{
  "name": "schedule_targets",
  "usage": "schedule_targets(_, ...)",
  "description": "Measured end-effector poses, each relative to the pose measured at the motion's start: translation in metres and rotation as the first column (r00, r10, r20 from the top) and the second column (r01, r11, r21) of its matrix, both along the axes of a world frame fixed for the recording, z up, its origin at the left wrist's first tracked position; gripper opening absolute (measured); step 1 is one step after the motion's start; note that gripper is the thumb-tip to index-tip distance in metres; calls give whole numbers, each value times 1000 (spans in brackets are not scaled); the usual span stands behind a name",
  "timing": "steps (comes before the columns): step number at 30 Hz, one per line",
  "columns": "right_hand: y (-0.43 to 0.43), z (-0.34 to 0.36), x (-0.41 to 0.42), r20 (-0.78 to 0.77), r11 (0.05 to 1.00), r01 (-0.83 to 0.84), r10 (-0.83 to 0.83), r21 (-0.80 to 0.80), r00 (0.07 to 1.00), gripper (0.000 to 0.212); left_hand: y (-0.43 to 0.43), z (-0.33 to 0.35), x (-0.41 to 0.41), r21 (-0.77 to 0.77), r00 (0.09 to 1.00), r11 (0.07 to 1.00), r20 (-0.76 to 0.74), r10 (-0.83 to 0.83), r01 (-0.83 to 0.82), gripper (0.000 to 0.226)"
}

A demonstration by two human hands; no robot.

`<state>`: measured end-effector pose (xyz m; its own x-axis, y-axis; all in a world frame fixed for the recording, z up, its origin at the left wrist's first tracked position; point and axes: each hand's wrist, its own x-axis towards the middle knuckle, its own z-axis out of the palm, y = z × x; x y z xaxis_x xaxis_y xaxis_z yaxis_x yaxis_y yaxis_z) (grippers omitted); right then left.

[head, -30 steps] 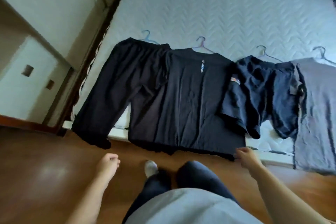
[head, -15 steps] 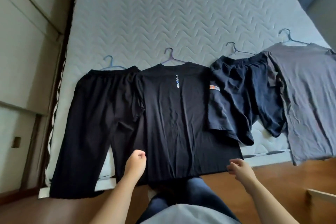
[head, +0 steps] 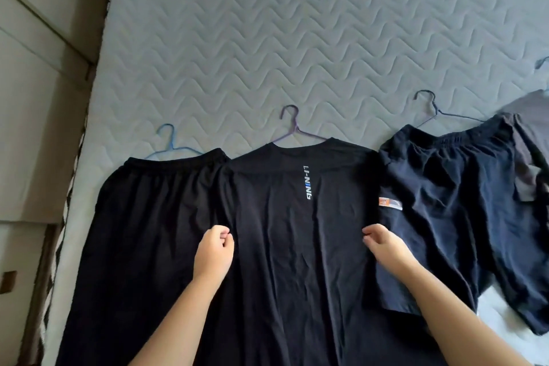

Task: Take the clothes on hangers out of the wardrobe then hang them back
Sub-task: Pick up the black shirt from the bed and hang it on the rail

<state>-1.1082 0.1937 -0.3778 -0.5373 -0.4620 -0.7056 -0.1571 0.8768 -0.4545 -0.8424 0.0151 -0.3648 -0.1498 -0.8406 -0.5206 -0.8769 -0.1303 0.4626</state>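
Observation:
A black T-shirt on a purple hanger lies flat on the bed, between black trousers on a blue hanger and navy shorts on a dark hanger. My left hand is curled at the shirt's left side, where it meets the trousers, and seems to pinch the fabric. At the shirt's right edge, my right hand has its fingers curled onto the cloth. A grey garment shows at the far right, mostly cut off.
The quilted grey mattress stretches away behind the clothes. Pale cabinet panels run along the bed's left side. A patterned strip marks the bed's left edge.
The view has closed in on the bed. Both hands rose from the T-shirt's hem to its middle, the left hand moving onto the shirt's left side.

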Motion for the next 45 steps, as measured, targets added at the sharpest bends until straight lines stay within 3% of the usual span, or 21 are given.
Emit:
schedule_targets(5,-77,-39,-43,-124,991,-109,99,-81,987,29,-89,-56,-48,-174,983,969,88,-162,176,27)
schedule_targets(10,-132,-72,-91,-297,974,-191,149,-118,943,41,-142,-101,-82,-245,936,910,202,-289,334,38)
schedule_targets(14,-164,-96,-118,-360,968,-245,212,-50,909,47,-163,-129,-90,-191,927,920,225,-299,343,38)
schedule_targets(19,-179,-120,-136,-358,964,-253,264,78,896,51,-175,-142,-94,-275,905,878,288,-314,392,31)
schedule_targets(25,-181,-131,-144,-443,944,-268,328,195,834,37,-187,-149,-104,-267,887,874,346,-306,406,27)
schedule_targets(29,-180,-129,-143,-437,894,-309,432,325,789,27,-188,-142,-105,-234,874,874,359,-329,425,26)
schedule_targets(33,-175,-120,-135,-427,840,-385,531,383,732,25,-179,-114,-96,-263,941,910,198,-275,321,23)
schedule_targets(40,-156,-78,-108,-414,893,-394,449,215,792,21,-145,-57,-50,-276,965,926,120,-232,257,20)
schedule_targets(45,-125,-44,-75,-398,852,-483,523,203,754,24,-106,-20,-7,-315,975,924,125,-185,216,24)
